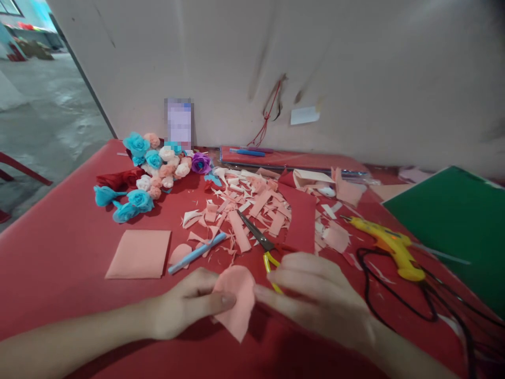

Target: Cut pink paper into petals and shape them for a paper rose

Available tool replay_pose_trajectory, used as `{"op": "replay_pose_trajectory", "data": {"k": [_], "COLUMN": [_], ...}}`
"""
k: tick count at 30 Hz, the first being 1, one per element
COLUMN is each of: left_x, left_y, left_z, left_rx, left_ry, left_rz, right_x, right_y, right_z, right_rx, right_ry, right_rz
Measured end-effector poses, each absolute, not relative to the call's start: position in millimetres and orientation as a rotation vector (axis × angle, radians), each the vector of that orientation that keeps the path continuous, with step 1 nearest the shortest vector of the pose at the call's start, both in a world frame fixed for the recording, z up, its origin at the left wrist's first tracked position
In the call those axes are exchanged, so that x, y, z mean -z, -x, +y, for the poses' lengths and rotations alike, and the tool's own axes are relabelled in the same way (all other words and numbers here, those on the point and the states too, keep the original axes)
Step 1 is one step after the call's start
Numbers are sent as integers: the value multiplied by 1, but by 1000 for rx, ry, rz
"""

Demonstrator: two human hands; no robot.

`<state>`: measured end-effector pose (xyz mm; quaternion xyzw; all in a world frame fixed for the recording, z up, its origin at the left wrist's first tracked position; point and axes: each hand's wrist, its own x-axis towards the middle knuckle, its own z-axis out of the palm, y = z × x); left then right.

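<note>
My left hand [185, 305] pinches a peach-coloured paper petal [239, 300], rounded at the top and pointed at the bottom, with the thumb across its front. Somewhat blurred, my right hand [315, 300] has its fingers stretched toward the petal, one fingertip at or very near its right edge. Its upper fingers partly cover the yellow handle of a pair of scissors [262, 239], whose blades point up and left on the table. Whether these fingers touch the handle I cannot tell. A light blue pen [197, 253] lies beyond my left hand, partly over a peach paper piece [180, 255].
A folded peach paper square [138, 254] lies left. Paper scraps [252, 200] cover the middle, with crepe-paper flowers [153, 163] behind at left. A yellow glue gun [389, 245] with a looping black cord and a green sheet [453, 226] lie right. A wall [236, 68] closes the back.
</note>
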<state>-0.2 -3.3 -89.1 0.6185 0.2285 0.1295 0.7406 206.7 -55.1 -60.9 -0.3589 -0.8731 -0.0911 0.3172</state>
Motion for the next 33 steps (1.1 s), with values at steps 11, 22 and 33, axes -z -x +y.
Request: {"op": "replay_pose_trajectory", "data": {"k": [11,22,33], "left_x": [99,104,107], "left_y": [-1,-1,-1], "left_z": [0,3,3], "left_rx": [-688,-840,-879], "left_ry": [-2065,-2264,-2248], "left_rz": [256,269,268], "right_x": [71,70,92], "right_y": [-173,-171,-163], "right_z": [-42,-47,-46], "right_rx": [-1179,-1136,-1646], "right_ry": [1350,1388,1203], "right_rz": [-1679,-1565,-770]}}
